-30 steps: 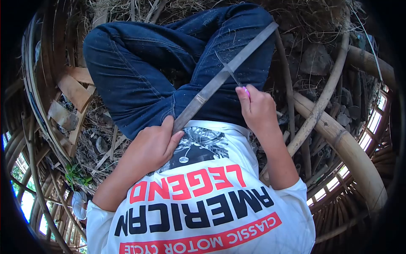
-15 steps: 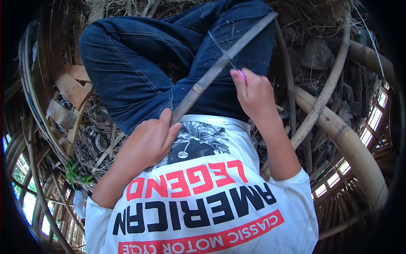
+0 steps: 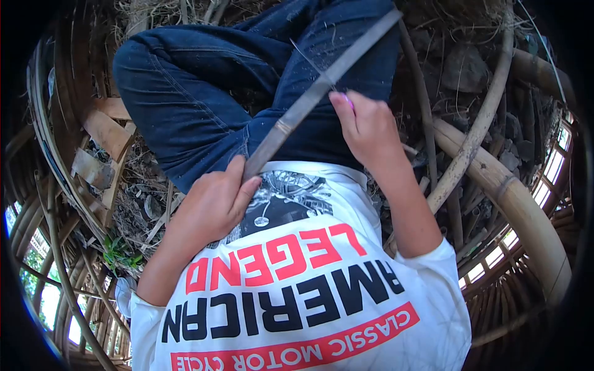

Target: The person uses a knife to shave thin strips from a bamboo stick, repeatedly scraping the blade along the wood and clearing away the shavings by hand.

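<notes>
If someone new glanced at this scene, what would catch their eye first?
Probably the long bamboo strip slanting across the lap over the blue jeans. The left hand grips its near end, and the right hand holds a pink-handled knife against it. A thick bamboo pole lies on the right.

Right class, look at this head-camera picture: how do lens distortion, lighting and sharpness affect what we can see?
Head view: strong fisheye bends the bamboo poles into curves and leaves black corners; soft shade covers the jeans, with bright overexposed patches at the rim; the left hand, right hand and bamboo strip look sharp, without motion blur.
</notes>
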`<act>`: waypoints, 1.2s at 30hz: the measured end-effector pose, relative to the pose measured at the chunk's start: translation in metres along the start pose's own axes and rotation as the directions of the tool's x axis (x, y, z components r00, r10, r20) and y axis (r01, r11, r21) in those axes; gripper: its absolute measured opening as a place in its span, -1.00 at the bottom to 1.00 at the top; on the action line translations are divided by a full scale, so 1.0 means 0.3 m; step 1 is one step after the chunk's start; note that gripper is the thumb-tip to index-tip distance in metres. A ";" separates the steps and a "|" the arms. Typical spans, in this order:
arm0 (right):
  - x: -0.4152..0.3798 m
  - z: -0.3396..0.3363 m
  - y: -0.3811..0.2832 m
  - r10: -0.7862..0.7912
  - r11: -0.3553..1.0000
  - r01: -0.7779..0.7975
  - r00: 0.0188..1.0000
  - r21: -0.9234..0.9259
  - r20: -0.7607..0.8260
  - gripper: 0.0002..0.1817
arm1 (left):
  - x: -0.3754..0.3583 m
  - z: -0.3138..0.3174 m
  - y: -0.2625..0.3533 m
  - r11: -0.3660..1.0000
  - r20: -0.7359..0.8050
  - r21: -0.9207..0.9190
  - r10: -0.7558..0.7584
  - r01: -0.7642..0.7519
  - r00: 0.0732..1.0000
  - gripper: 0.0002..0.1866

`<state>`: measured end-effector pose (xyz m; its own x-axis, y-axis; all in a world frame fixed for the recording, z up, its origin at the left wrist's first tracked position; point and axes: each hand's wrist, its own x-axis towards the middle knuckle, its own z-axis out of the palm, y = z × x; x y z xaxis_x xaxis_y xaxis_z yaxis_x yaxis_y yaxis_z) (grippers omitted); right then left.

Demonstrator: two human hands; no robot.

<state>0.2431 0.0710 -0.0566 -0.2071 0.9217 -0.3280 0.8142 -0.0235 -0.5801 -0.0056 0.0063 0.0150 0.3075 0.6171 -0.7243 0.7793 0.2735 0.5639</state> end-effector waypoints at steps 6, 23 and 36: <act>-0.054 -0.024 0.017 0.132 0.986 -0.144 0.983 0.083 0.130 -0.52 | 0.005 -0.002 0.000 1.000 0.051 0.014 -0.005 0.004 0.999 -0.65; -0.035 -0.053 0.005 0.109 0.923 -0.164 0.979 0.349 0.172 -0.44 | 0.008 0.003 -0.014 0.999 0.017 -0.047 0.005 -0.004 1.000 -0.67; -0.048 -0.041 0.011 0.108 0.945 -0.149 0.982 0.292 0.152 -0.48 | 0.008 0.008 -0.015 0.999 0.026 -0.032 -0.013 0.014 1.000 -0.67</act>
<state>0.2554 0.0624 -0.0446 -0.1984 0.8440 -0.4984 0.6417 -0.2725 -0.7169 -0.0072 0.0048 0.0097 0.3116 0.5943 -0.7414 0.7657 0.3051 0.5663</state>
